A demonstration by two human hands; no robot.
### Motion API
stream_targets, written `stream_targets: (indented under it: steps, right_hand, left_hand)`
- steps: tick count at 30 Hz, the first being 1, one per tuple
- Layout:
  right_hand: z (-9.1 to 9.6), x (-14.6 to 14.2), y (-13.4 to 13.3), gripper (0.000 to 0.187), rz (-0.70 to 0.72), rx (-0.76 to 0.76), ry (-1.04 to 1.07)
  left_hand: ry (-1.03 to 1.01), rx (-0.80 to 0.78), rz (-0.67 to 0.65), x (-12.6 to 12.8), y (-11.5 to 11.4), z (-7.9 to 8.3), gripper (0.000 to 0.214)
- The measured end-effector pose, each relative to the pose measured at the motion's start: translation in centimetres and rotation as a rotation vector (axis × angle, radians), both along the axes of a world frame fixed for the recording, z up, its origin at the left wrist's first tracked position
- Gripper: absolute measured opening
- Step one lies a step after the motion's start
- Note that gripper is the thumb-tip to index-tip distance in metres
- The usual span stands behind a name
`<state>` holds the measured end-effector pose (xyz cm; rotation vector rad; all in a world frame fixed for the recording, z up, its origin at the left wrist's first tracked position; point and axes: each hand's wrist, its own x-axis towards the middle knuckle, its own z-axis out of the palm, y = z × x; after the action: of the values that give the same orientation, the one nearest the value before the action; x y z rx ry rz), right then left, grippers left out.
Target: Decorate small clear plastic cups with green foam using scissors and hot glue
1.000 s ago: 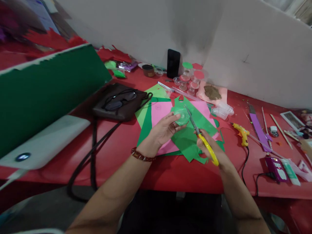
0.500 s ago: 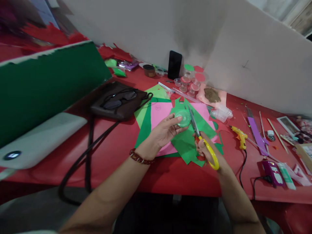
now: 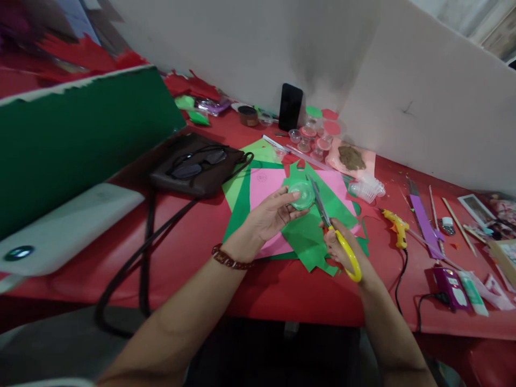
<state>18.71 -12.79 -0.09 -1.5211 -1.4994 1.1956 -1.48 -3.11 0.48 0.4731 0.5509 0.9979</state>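
Observation:
My left hand (image 3: 269, 214) pinches a small round clear plastic container (image 3: 301, 195), thumb on top and fingers beneath; green shows through it. My right hand (image 3: 338, 244) grips yellow-handled scissors (image 3: 347, 252), with the blades pointing up and away beside the container's right edge. Whether the blades touch it, I cannot tell. Below both hands lies a cut-up green sheet (image 3: 304, 239) with rounded holes and notches along its edges. A pink sheet (image 3: 264, 183) and darker green paper are under it.
A brown bag (image 3: 193, 183) with glasses on it lies left. Behind stand a phone (image 3: 290, 107) and several small lidded cups (image 3: 308, 133). To the right are a yellow glue gun (image 3: 397, 226) with a cord, a purple-handled blade (image 3: 426, 226) and a purple device (image 3: 451, 287).
Hands, container and scissors stay nearly where they were. The fingers of my right hand have shifted slightly around the scissors' handles, and less of the red inner part shows.

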Motion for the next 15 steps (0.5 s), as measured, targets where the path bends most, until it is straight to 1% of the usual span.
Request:
stream_targets:
  steps: [4, 7, 10, 15]
  right_hand:
    - [0.11, -0.1, 0.01, 0.069, -0.035, -0.01, 0.015]
    - [0.44, -0.13, -0.01, 0.062, -0.044, 0.023, -0.037]
    - [0.63, -0.07, 0.05, 0.059, -0.034, 0.046, -0.074]
    - [0.04, 0.17, 0.2, 0.055, -0.038, 0.029, -0.099]
  left_hand:
    - [0.028, -0.019, -0.006, -0.2, 0.24, 0.08, 0.027]
    - [0.055, -0.039, 0.005, -0.29, 0.42, 0.05, 0.028]
    - [0.084, -0.041, 0.027, -0.39, 0.56, 0.06, 0.027]
    - [0.126, -0.011, 0.048, -0.6, 0.66, 0.45, 0.023]
